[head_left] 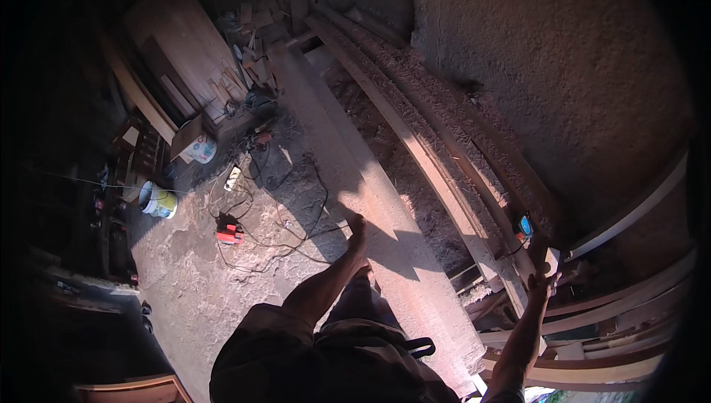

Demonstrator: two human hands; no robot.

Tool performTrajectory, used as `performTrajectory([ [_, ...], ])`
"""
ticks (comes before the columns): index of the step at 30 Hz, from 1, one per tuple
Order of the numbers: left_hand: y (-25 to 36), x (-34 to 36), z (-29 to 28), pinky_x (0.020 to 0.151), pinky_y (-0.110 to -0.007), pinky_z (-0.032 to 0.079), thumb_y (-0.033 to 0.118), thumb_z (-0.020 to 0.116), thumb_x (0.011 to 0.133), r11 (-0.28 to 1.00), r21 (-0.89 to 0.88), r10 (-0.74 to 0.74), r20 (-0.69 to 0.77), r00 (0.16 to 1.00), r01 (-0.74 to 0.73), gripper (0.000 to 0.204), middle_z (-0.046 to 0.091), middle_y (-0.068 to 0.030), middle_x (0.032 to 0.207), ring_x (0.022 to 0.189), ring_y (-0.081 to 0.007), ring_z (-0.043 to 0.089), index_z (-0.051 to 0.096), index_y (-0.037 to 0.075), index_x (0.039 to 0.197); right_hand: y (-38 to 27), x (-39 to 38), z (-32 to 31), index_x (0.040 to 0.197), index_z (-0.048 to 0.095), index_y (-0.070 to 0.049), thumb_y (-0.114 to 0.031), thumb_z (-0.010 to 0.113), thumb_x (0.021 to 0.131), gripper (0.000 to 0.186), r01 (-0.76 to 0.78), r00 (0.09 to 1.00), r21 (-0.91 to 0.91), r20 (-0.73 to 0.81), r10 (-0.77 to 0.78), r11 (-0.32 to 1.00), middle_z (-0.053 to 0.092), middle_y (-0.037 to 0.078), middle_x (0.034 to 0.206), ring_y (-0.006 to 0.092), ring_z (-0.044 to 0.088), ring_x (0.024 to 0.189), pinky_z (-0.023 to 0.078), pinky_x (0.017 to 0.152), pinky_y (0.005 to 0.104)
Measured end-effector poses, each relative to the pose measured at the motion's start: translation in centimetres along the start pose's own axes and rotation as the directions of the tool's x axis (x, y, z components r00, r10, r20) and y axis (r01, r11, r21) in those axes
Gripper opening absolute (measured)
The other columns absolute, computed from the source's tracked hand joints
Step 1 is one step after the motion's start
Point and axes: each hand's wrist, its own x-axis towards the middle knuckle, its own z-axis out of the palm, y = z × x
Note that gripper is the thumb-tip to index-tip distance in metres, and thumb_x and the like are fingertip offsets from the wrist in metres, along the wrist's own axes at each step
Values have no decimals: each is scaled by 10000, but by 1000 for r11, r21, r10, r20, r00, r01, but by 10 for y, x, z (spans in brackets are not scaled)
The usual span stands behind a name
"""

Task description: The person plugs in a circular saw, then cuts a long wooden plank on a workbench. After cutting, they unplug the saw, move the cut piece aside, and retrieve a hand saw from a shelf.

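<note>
A long wide wooden plank (pixel 385 236) lies in front of me, running from the far left toward my right side, dusted with sawdust and partly sunlit. My left hand (pixel 358 236) is over its left edge; the fingers are in shadow, and whether they hold something cannot be made out. Out to the right, my right hand (pixel 544 284) is raised with its fingers apart. Just beyond those fingers is the pale end of a piece of wood (pixel 552 261); contact is unclear. A small blue object (pixel 525 225) sits on the boards nearby, its kind unclear.
Long beams (pixel 444 173) covered in shavings lie along the rough wall (pixel 563 55). On the floor at left are a red power tool (pixel 230 234), tangled cables (pixel 285 251), a bucket (pixel 159 200) and another bucket (pixel 201 150). Panels (pixel 185 40) lean at the back.
</note>
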Motion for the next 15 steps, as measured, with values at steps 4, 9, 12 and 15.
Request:
performTrajectory([
  [4, -3, -5, 8, 1026, -482, 423, 786, 526, 854, 996, 85, 23, -173, 985, -8, 920, 468, -146, 1459, 1328, -293, 473, 334, 195, 1532, 8, -18, -24, 1610, 20, -153, 23, 840, 707, 1232, 834, 399, -550, 657, -639, -44, 399, 285, 1436, 278, 595, 998, 610, 666, 367],
  [9, 11, -17, 17, 948, -425, 458, 744, 429, 934, 889, 445, 242, -257, 936, -108, 775, 609, -130, 1359, 1206, -287, 592, 328, 291, 1554, 8, -97, -5, 1524, 315, -55, -459, 566, 1001, 706, 275, 937, -479, -61, -344, 833, 516, 250, 1390, 372, 554, 1234, 452, 1001, 528],
  [12, 13, -25, 20, 1018, -381, 435, 699, 400, 970, 850, 485, 331, -185, 925, -207, 726, 575, -119, 1412, 1279, -276, 549, 423, 214, 1510, 45, -203, 19, 1424, 484, -24, -406, 584, 1000, 580, 662, 728, -448, 576, -373, 600, 527, 277, 1372, 378, 552, 1189, 425, 1005, 467],
  [15, 13, -33, 24, 998, -348, 455, 696, 424, 963, 948, 271, 235, -235, 943, -168, 708, 600, -79, 1368, 1217, -224, 574, 469, 222, 1486, 58, -290, 20, 1393, 539, -94, -525, 616, 923, 642, 917, 381, -352, 913, -149, 185, 585, 216, 1284, 378, 577, 1066, 437, 925, 501],
])
